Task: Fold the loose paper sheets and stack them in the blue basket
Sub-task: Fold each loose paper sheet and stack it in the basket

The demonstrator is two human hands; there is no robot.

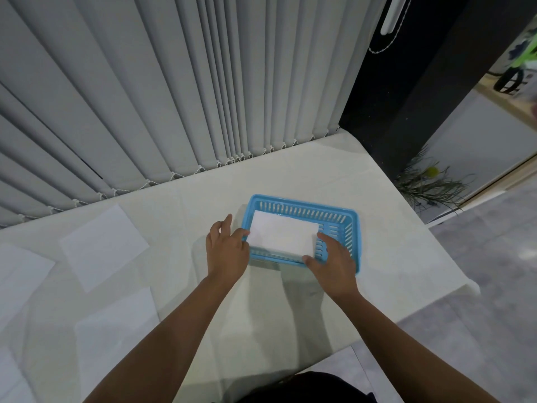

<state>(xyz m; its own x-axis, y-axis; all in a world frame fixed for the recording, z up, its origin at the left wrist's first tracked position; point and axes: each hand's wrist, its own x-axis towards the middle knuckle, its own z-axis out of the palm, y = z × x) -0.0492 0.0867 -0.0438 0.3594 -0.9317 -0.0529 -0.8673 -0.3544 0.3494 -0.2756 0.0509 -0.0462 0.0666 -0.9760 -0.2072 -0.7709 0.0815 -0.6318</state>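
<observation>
Over on the white-clothed table (290,175): blue basket (353,228), slotted walls, with a folded paper sheet (283,237) lying flat inside, toward the basket's left end. Left hand (226,251) at the basket's left rim, fingers straight and loosely spread, thumb tip touching the sheet's left edge. Right hand (331,263) over the basket's near-right corner, thumb and forefinger pinching the sheet's right end; other fingers hidden behind the back of the hand. Can't tell how many layers in there, too washed out. Left of the basket, well apart: loose paper sheets (104,245) flat on the cloth, some cut off by the frame edge, the nearest barely distinguishable from the cloth. Beyond the basket, grey vertical blinds (174,82).
</observation>
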